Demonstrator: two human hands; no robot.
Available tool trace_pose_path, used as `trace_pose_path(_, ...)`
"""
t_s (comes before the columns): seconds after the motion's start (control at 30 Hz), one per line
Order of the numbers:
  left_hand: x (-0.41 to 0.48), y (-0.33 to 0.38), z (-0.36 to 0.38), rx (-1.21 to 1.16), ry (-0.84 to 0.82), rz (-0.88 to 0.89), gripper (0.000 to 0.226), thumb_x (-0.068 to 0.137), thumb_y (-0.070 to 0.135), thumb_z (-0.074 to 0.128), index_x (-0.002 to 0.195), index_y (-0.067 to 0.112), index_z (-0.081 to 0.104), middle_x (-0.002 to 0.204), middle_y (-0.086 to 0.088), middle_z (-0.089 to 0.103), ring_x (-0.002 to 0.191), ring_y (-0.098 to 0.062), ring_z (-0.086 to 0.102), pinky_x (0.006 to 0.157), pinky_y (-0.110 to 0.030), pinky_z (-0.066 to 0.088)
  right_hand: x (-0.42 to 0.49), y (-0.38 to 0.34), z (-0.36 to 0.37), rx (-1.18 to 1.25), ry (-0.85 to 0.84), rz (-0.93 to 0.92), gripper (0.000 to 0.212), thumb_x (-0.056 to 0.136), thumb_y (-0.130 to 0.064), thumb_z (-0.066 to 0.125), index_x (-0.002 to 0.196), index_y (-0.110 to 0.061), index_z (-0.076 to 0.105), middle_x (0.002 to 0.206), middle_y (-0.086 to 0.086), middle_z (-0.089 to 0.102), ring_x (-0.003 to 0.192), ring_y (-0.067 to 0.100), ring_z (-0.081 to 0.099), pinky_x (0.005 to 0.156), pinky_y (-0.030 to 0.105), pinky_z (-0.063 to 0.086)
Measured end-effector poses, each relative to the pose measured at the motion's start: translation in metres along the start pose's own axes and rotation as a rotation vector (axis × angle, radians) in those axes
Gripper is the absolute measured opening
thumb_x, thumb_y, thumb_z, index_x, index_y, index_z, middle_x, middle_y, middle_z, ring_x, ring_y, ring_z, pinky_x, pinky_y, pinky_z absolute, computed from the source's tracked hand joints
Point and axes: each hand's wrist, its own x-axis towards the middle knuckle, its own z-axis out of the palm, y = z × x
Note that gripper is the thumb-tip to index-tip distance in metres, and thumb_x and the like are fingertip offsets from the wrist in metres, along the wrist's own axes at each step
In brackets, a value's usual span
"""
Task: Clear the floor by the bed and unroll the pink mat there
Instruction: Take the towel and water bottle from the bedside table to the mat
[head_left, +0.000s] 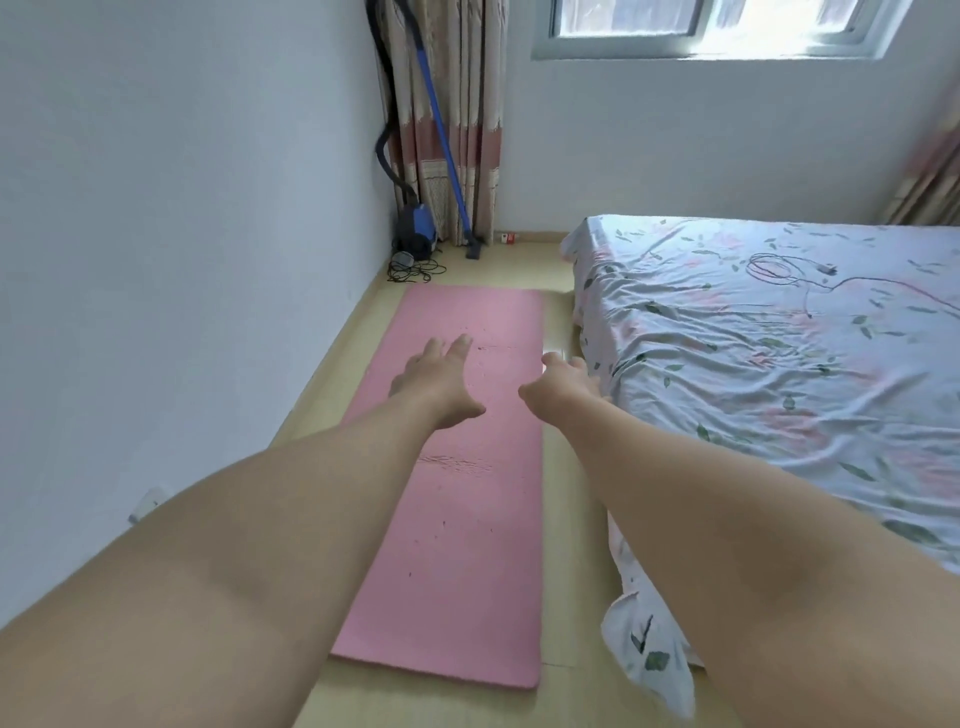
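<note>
The pink mat lies flat and fully unrolled on the beige floor, in the strip between the left wall and the bed. My left hand stretches out over the middle of the mat, fingers straight and holding nothing. My right hand reaches forward over the mat's right edge near the bed's side, fingers relaxed and empty. Whether either hand touches the mat is unclear.
A blue vacuum cleaner with its blue tube and a coiled black cord stands in the far corner by the curtain. A cable lies on the floral bedsheet, which hangs to the floor at the near right.
</note>
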Motion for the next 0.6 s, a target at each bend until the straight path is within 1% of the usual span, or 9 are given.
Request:
trace_pose_path(0.13, -0.007, 0.001, -0.001, 0.022, -0.011, 0.064, 0.091, 0.081, 0.034, 0.068, 0.151, 0.031, 0.010, 0.158, -0.002, 0.009, 0.143, -0.026, 0.022, 0.111, -0.044, 0.034, -0.016, 0.002, 0.000, -0.018, 0.052, 0.036, 0.054, 0.091, -0.022, 0.041, 0.144, -0.027, 0.030, 0.151, 0.003, 0.026, 0.137, 0.028, 0.027, 0.107, 0.045, 0.025)
trace_pose_path(0.27, -0.012, 0.021, -0.001, -0.005, -0.034, 0.140, 0.089, 0.082, 0.033, 0.067, 0.150, 0.032, 0.011, 0.159, -0.002, 0.008, 0.144, -0.028, 0.019, 0.111, -0.046, 0.032, -0.029, 0.015, -0.006, -0.040, 0.094, 0.104, 0.059, 0.089, -0.024, 0.042, 0.146, -0.029, 0.027, 0.155, 0.002, 0.021, 0.138, 0.030, 0.027, 0.108, 0.045, 0.026)
trace_pose_path(0.4, -0.016, 0.044, 0.001, -0.009, -0.052, 0.213, 0.086, 0.082, 0.032, 0.067, 0.149, 0.031, 0.014, 0.157, -0.003, 0.013, 0.142, -0.029, 0.022, 0.108, -0.046, 0.034, -0.038, 0.034, -0.024, -0.034, 0.134, 0.168, 0.059, 0.089, -0.025, 0.044, 0.146, -0.029, 0.029, 0.154, 0.003, 0.022, 0.137, 0.031, 0.028, 0.106, 0.046, 0.028)
trace_pose_path(0.5, -0.017, 0.068, 0.005, -0.011, -0.068, 0.286, 0.086, 0.082, 0.033, 0.066, 0.150, 0.032, 0.012, 0.157, -0.003, 0.013, 0.142, -0.028, 0.022, 0.110, -0.046, 0.033, -0.041, 0.052, -0.042, -0.024, 0.171, 0.205, 0.059, 0.092, -0.030, 0.043, 0.148, -0.029, 0.025, 0.156, 0.003, 0.018, 0.140, 0.031, 0.024, 0.108, 0.047, 0.025)
trace_pose_path(0.6, -0.018, 0.108, 0.012, 0.000, -0.076, 0.381, 0.087, 0.082, 0.034, 0.066, 0.150, 0.033, 0.012, 0.154, -0.002, 0.019, 0.139, -0.028, 0.027, 0.108, -0.046, 0.036, -0.045, 0.082, -0.063, -0.003, 0.210, 0.240, 0.060, 0.092, -0.035, 0.045, 0.148, -0.029, 0.025, 0.157, 0.004, 0.016, 0.141, 0.032, 0.021, 0.110, 0.050, 0.022)
